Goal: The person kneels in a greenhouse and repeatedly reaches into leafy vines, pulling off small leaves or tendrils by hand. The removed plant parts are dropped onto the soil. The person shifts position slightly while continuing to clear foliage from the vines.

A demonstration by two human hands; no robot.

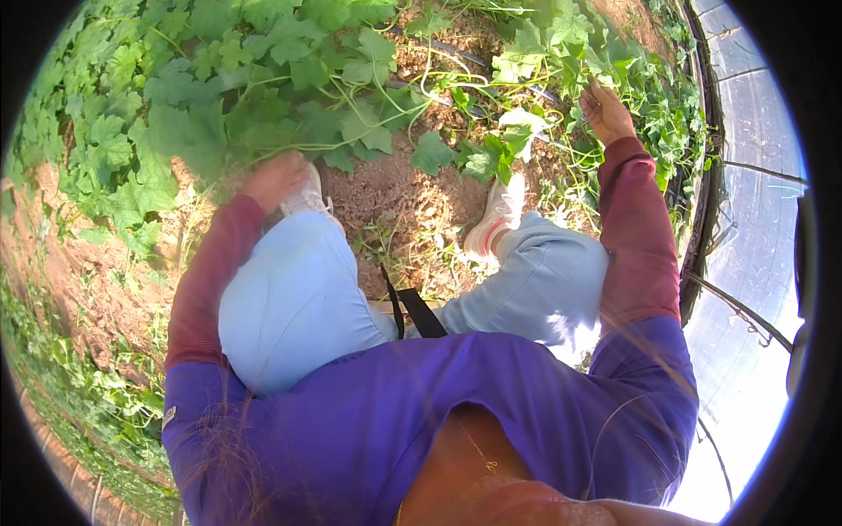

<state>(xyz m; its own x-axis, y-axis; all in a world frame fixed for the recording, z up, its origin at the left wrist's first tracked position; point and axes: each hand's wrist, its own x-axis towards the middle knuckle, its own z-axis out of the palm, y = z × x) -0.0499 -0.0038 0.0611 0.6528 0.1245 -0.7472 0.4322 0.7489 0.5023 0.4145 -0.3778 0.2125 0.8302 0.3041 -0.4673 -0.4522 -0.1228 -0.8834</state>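
Note:
My left hand (279,181) is blurred beside the left shoe (309,191), under the edge of a mass of broad green lobed leaves (191,131). A long pale stem (355,139) runs close to it; whether the fingers grip that stem is unclear. At the upper right, my right hand (606,113) reaches with curled fingers into leafy vines (648,112). Its fingertips are up against the foliage, and I cannot make out if a leaf or stem is between them. Tangled vine stems (427,85) spread over the soil between the hands.
Dark thin tubing (460,54) lies on the brown soil (381,184) among the vines. The right shoe (496,217) stands near a sunlit leaf cluster. Along the right rises a translucent plastic sheet wall (756,223) with thin ribs. A black strap (421,312) hangs between my knees.

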